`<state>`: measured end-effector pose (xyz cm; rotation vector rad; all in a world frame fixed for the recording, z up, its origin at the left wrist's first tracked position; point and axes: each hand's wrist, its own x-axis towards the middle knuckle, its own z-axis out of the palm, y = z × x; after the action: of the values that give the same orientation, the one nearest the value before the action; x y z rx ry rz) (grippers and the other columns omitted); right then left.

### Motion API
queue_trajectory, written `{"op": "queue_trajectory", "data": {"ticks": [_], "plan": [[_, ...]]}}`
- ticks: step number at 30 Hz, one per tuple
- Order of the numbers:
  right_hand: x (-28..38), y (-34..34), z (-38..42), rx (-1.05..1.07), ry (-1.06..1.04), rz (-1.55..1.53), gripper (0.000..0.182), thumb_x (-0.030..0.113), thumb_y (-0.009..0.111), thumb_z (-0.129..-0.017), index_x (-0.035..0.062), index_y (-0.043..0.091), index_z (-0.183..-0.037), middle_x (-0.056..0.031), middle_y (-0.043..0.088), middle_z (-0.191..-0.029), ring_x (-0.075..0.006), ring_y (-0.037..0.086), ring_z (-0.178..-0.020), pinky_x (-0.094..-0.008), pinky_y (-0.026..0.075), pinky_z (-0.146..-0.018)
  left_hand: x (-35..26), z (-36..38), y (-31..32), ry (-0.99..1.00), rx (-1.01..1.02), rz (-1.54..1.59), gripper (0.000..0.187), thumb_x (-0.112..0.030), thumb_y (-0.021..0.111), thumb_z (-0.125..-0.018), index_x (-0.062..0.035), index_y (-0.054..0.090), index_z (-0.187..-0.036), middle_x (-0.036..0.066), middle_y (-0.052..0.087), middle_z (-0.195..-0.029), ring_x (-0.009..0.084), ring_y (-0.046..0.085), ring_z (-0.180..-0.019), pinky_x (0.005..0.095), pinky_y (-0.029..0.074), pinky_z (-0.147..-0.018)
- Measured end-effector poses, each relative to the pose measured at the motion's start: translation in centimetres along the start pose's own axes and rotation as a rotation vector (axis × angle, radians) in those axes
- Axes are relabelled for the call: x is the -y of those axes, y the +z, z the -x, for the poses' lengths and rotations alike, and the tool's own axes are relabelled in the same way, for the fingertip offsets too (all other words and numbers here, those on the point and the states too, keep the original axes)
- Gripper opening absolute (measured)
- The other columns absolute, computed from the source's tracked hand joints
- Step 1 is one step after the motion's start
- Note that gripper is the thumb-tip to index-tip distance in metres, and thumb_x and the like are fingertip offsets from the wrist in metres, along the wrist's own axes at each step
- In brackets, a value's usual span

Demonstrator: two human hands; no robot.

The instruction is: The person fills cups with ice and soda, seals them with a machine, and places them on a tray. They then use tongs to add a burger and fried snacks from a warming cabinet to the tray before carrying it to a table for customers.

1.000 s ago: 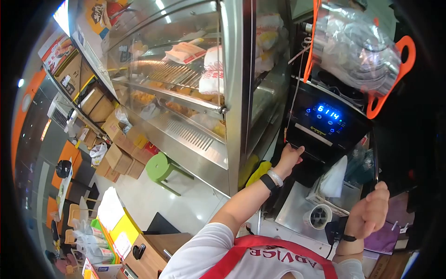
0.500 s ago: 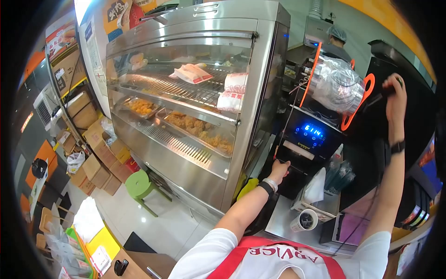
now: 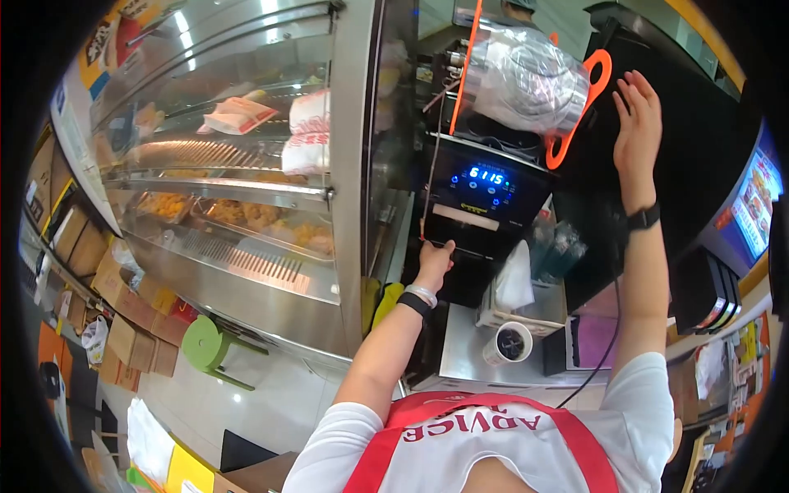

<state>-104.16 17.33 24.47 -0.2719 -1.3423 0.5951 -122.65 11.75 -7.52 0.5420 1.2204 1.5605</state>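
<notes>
A black cup sealing machine with a lit blue display stands in front of me. On top sits a clear film roll between orange end pieces. My left hand is closed at the lower left front edge of the machine; what its curled fingers grip there is partly hidden. My right hand is raised to the right of the orange handle, apart from it, fingers stretched out and holding nothing. Below the machine, a paper cup with dark contents stands on the metal counter.
A glass-fronted warming cabinet with fried food and paper bags fills the left side. Wrapped items and white napkins stand in a holder beside the machine. A green stool and cardboard boxes are on the floor; another person is behind.
My view has turned right, so the cabinet and machine sit further left. My right hand, blurred near a dark object before, now has its fingers extended. The display went from 6114 to 6115.
</notes>
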Motion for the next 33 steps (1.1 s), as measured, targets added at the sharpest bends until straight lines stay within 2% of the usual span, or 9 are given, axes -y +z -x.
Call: {"op": "queue_trajectory", "data": {"ticks": [5,8,11,13,17,20,23,28,33], "plan": [[1.7,2.0,12.8,0.261,-0.485,0.163,0.013,0.005,0.049,-0.076,-0.0008,0.054,-0.087,-0.0101,0.056,-0.084,-0.0171,0.052,-0.075,-0.0245,0.04,-0.067,0.0,0.1,0.2,0.005,-0.033,0.006,0.025,-0.014,0.061,-0.077,-0.0016,0.044,-0.09,0.001,0.046,-0.065,0.0089,0.044,-0.046,0.0224,0.037,-0.04],[-0.7,5.8,19.0,0.776,-0.127,0.389,0.015,0.008,0.058,-0.072,0.0028,0.059,-0.085,-0.0112,0.056,-0.091,-0.0226,0.054,-0.084,-0.0294,0.042,-0.074,1.8,-1.5,-0.7,0.12,0.143,0.104,0.026,-0.013,0.061,-0.077,-0.0023,0.044,-0.094,0.002,0.047,-0.066,0.0087,0.043,-0.045,0.0224,0.036,-0.039],[-8.7,7.3,23.9,0.781,0.003,0.532,0.017,0.005,0.059,-0.07,0.0022,0.058,-0.087,-0.0121,0.055,-0.092,-0.0216,0.055,-0.084,-0.0285,0.043,-0.074,1.6,-0.5,-0.7,0.142,0.235,0.38,0.024,-0.015,0.053,-0.082,-0.0062,0.043,-0.102,0.005,0.051,-0.082,0.0115,0.052,-0.067,0.0245,0.043,-0.056],[-12.3,7.8,25.4,0.819,0.206,0.617,0.029,0.016,0.058,-0.071,0.0077,0.059,-0.099,-0.0157,0.05,-0.109,-0.0322,0.045,-0.105,-0.0391,0.035,-0.09,0.8,0.1,-0.4,0.001,0.241,0.736,0.022,-0.016,0.049,-0.084,-0.0084,0.042,-0.104,0.005,0.051,-0.091,0.0128,0.053,-0.082,0.026,0.044,-0.068],[-11.7,8.0,25.2,0.825,0.191,0.514,0.03,0.013,0.056,-0.073,0.0078,0.057,-0.102,-0.0149,0.053,-0.103,-0.0318,0.05,-0.098,-0.0374,0.039,-0.085,3.9,-2.6,-0.8,0.138,0.174,0.431,0.021,-0.016,0.044,-0.087,-0.0096,0.041,-0.106,0.003,0.049,-0.1,0.0135,0.047,-0.099,0.0277,0.038,-0.083],[-7.9,6.7,24.1,0.829,0.409,0.375,0.025,0.006,0.055,-0.073,0.0029,0.056,-0.098,-0.0117,0.057,-0.09,-0.0248,0.057,-0.082,-0.0317,0.045,-0.073,1.9,-0.9,-0.8,0.288,0.196,0.328,0.026,-0.018,0.049,-0.084,-0.0075,0.041,-0.107,0.004,0.052,-0.091,0.0132,0.053,-0.081,0.0254,0.043,-0.067],[-5.3,5.5,23.4,0.684,0.605,0.283,0.017,-0.006,0.053,-0.074,0.0023,0.047,-0.087,-0.0038,0.055,-0.082,-0.0076,0.054,-0.069,-0.0193,0.043,-0.062,0.5,0.0,-0.2,0.108,0.07,0.245,0.026,-0.019,0.061,-0.077,-0.002,0.044,-0.086,0.003,0.048,-0.063,0.011,0.043,-0.044,0.024,0.032,-0.037],[-5.4,2.1,21.6,0.564,0.545,0.252,0.035,-0.005,0.056,-0.074,0.0027,0.041,-0.105,-0.0031,0.053,-0.078,-0.0083,0.053,-0.067,-0.0192,0.042,-0.061,0.7,2.5,-1.3,0.002,-0.011,-0.051,0.025,-0.02,0.064,-0.075,-0.0058,0.044,-0.079,0.0,0.045,-0.063,0.0101,0.041,-0.048,0.0249,0.034,-0.039],[-6.5,0.2,19.9,0.547,0.648,0.296,0.012,-0.001,0.057,-0.076,0.0,0.054,-0.087,-0.0031,0.057,-0.073,-0.0074,0.054,-0.067,-0.019,0.044,-0.061,0.0,10.5,-4.7,-0.063,0.107,-0.012,0.017,-0.019,0.061,-0.077,-0.01,0.048,-0.081,-0.004,0.043,-0.06,0.0057,0.035,-0.045,0.0221,0.032,-0.043]]}}
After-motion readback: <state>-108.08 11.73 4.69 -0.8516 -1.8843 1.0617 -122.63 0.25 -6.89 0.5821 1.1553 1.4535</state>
